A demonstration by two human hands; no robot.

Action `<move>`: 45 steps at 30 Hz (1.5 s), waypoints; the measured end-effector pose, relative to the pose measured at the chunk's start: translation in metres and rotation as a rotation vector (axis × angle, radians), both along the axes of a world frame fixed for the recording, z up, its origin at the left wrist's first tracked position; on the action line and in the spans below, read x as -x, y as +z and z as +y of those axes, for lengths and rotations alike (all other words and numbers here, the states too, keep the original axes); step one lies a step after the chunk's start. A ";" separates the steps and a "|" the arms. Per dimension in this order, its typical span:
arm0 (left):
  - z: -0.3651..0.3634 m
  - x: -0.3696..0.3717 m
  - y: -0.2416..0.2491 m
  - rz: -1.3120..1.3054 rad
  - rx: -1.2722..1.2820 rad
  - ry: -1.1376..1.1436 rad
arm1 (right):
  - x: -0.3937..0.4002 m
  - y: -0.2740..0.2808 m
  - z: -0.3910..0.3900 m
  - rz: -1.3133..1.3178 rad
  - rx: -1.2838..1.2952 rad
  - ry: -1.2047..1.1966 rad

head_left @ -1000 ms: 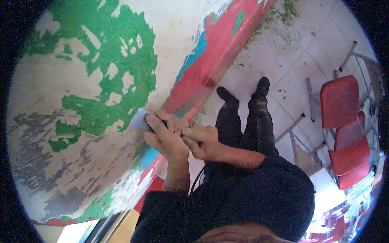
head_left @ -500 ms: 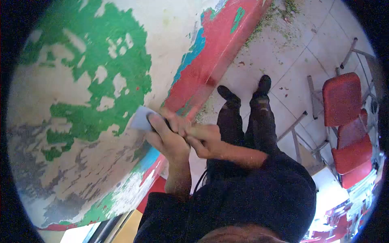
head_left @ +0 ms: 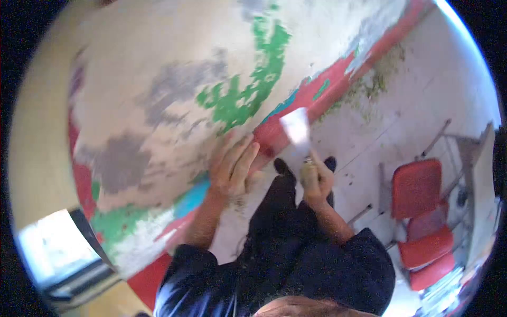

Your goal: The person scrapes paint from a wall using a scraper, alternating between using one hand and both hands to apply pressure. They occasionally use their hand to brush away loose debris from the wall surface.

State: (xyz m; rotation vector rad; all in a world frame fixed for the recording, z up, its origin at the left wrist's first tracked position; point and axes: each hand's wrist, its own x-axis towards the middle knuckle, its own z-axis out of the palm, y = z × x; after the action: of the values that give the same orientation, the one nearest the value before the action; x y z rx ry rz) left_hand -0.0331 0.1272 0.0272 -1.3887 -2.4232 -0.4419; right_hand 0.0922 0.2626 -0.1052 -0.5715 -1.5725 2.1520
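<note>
Hands apart, scraper held on the right

From my end of the feed, I see that the two hands, close together around the tool half a second ago, have separated, and the view of the wall has shifted. The bare right hand (head_left: 318, 180) alone now grips the flat, pale metal scraper (head_left: 297, 129), fingers curled around its near end. The bare left hand (head_left: 229, 165) has come off it; those fingers are extended and slightly parted, apparently laid against the cream wall with flaking paint (head_left: 142, 68), and I see nothing in them. I read this as a break in the two-handed work: the scraper looks clear of the wall, though blur keeps me from being certain.

The scraper is to the right of the left hand and, from my view, in front of the low, red painted band (head_left: 272, 136). Its long axis runs from the right hand toward the far side, leaning a little left, with the broad, flared end leading away from the body.

A ragged green paint patch (head_left: 232, 108) lies beyond the left hand; a red-backed, metal-framed chair (head_left: 417, 187) stands to the right.
</note>
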 end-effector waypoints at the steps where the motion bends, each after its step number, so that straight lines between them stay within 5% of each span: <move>1: -0.015 0.004 0.014 0.305 0.179 -0.010 | -0.006 0.007 0.013 0.046 0.008 -0.077; 5: -0.075 0.018 0.043 0.882 0.684 0.331 | -0.028 0.036 0.053 0.164 0.100 -0.295; 11: -0.205 0.003 0.080 1.024 0.246 0.729 | -0.051 0.100 0.070 0.084 -0.141 -0.198; 13: -0.242 -0.008 0.082 1.008 0.077 0.797 | -0.055 0.107 0.065 0.063 -0.011 -0.167; 18: -0.287 -0.022 0.027 0.948 -0.256 0.960 | -0.054 0.121 -0.003 0.060 0.010 -0.107; 22: -0.298 -0.025 -0.037 0.941 -0.167 0.828 | -0.045 0.128 -0.071 0.137 -0.121 0.132; 24: -0.286 -0.051 -0.046 0.695 -0.205 0.765 | -0.043 0.118 -0.108 0.212 -0.247 0.320; 26: -0.276 -0.083 -0.014 0.191 -0.390 0.349 | -0.039 0.124 -0.148 0.190 -0.338 0.509; 31: -0.240 -0.121 0.015 -0.890 -1.338 0.331 | -0.036 0.123 -0.255 0.144 -0.194 0.631; 37: -0.298 -0.101 0.034 -1.279 -1.596 0.330 | -0.036 0.100 -0.340 0.307 -0.438 0.409; 45: -0.309 -0.091 0.025 -1.265 -1.475 0.218 | -0.032 0.091 -0.367 0.285 -0.504 0.259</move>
State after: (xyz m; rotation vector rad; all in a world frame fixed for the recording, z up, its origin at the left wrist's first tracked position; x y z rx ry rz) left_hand 0.0580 -0.1814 0.0518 -0.0400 -1.6387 -2.7940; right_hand 0.1237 -0.1040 -0.0141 0.1007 -1.9966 1.7884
